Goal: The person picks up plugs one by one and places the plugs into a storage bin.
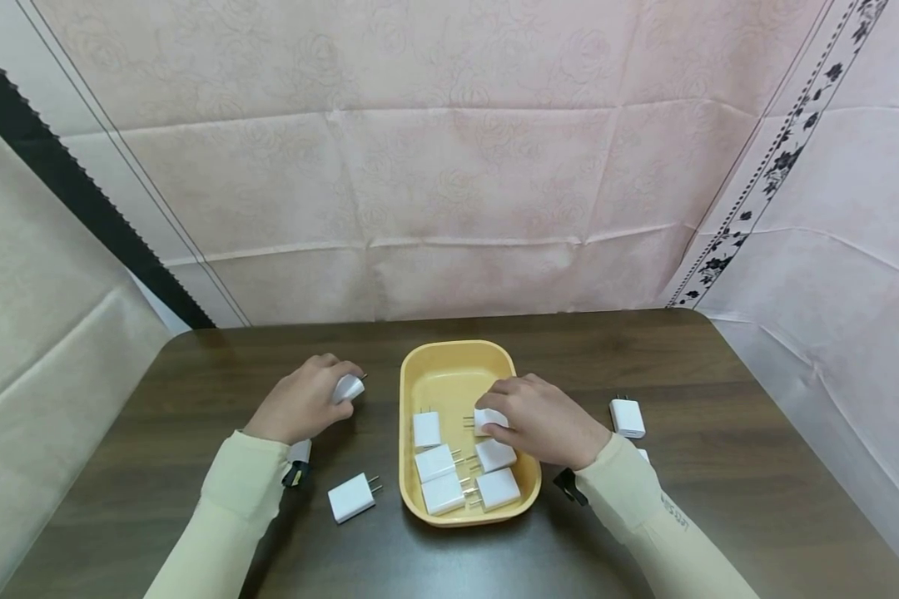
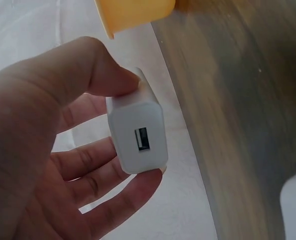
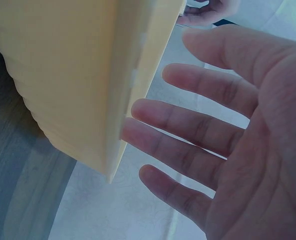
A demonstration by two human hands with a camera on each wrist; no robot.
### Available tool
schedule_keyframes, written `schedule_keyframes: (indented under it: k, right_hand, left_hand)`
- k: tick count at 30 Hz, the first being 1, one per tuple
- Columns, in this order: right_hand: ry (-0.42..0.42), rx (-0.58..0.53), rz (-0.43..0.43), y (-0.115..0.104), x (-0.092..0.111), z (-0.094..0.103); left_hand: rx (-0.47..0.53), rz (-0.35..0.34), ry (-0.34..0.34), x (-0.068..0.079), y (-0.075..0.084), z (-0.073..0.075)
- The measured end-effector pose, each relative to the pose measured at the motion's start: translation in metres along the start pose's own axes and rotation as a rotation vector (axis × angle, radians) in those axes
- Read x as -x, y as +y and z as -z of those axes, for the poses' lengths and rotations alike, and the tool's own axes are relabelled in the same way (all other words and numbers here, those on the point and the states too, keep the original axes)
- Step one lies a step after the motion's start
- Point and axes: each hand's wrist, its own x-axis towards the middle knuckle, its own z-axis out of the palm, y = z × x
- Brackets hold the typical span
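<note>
My left hand (image 1: 305,401) is left of the yellow tray (image 1: 449,376) and grips a white USB wall charger (image 2: 140,132). In the left wrist view, the thumb lies on one side of it and fingertips on the opposite one, with the USB port facing the camera. Over the tray's right rim reaches my right hand (image 1: 545,420), its fingers apart and extended in the right wrist view, nothing between them. Right at its fingertips in the head view is a white charger (image 1: 487,421) inside the tray. Several more chargers (image 1: 438,463) lie below it in two columns, prongs pointing mostly inward.
Left of the tray, one loose charger (image 1: 351,497) lies on the brown wooden table (image 1: 330,557), and another (image 1: 300,451) is partly hidden by the left wrist. To the right lies a charger (image 1: 627,418), with a second mostly behind the right sleeve. Pale cloth hangs behind the table.
</note>
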Motion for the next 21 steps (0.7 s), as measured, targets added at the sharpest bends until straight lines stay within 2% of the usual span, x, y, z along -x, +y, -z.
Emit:
schedule_keyframes:
  k: [11,21]
  right_hand:
    - [-0.012,-0.010,-0.007,0.002,-0.001,0.002]
    - [-0.018,-0.001,-0.015,0.003,-0.001,0.001]
  left_hand:
    - [0.017,-0.014,-0.013,0.000,0.012,0.001]
    - [0.035,-0.060,-0.006,-0.005,0.028,0.007]
